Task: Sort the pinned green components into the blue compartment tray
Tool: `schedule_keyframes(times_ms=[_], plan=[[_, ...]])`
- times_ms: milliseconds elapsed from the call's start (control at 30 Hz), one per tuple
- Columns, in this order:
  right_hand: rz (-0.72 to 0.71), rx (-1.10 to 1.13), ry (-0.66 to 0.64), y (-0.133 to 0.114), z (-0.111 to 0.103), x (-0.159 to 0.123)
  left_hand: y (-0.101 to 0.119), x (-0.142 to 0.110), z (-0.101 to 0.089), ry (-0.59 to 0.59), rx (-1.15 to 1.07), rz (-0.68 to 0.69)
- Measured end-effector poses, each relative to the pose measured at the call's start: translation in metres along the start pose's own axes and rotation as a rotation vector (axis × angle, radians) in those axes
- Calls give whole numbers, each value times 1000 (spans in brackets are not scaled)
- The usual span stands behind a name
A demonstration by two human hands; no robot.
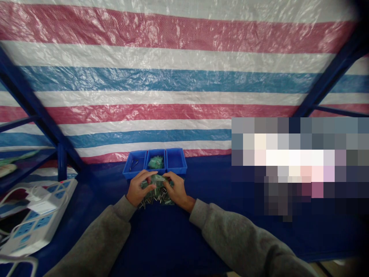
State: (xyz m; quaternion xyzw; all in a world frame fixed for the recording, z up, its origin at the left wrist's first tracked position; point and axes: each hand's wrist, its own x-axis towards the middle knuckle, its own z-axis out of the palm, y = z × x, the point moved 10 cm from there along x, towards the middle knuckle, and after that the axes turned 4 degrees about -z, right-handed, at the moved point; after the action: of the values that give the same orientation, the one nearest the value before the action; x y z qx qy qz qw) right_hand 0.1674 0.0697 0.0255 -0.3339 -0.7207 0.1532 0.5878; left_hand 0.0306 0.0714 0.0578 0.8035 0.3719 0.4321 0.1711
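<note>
A small heap of green circuit boards and thin metal pins (158, 191) lies on the blue table top (161, 238). My left hand (138, 188) curls round the heap's left side and my right hand (178, 189) curls round its right side, fingers bent over the pile. Both arms wear grey sleeves. Just behind the heap stand three blue bins in a row: the left bin (135, 162) holds a few dark pins, the middle bin (156, 161) holds green boards, and the right bin (175, 159) looks empty.
A striped red, white and blue tarp (173, 77) hangs as a back wall. Blue frame posts (43, 115) slant at left and right. A white power strip (37, 215) with cables lies at the left edge. A blurred patch covers the right.
</note>
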Motion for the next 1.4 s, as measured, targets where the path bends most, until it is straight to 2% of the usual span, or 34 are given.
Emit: schedule_keyframes(times_ms=[267, 467, 667, 867, 1033, 1200, 1400], plan=[[9, -70, 6, -5, -2, 1, 2, -2, -14, 190, 105, -20], [-5, -62, -7, -5, 1, 1, -4, 0, -5, 99, 56, -81], [-22, -36, -47, -8, 3, 1, -6, -1, -6, 113, 132, -110], [-13, 25, -22, -7, 0, 1, -10, -1, -10, 119, 116, -139], [-57, 30, -13, -11, 0, 1, -21, -3, -10, 122, 19, -191], [-62, 19, 21, -7, -1, 0, -34, -4, 0, 86, -231, -307], [-93, 6, 5, -8, 1, -1, -35, -5, 8, 64, -404, -389]])
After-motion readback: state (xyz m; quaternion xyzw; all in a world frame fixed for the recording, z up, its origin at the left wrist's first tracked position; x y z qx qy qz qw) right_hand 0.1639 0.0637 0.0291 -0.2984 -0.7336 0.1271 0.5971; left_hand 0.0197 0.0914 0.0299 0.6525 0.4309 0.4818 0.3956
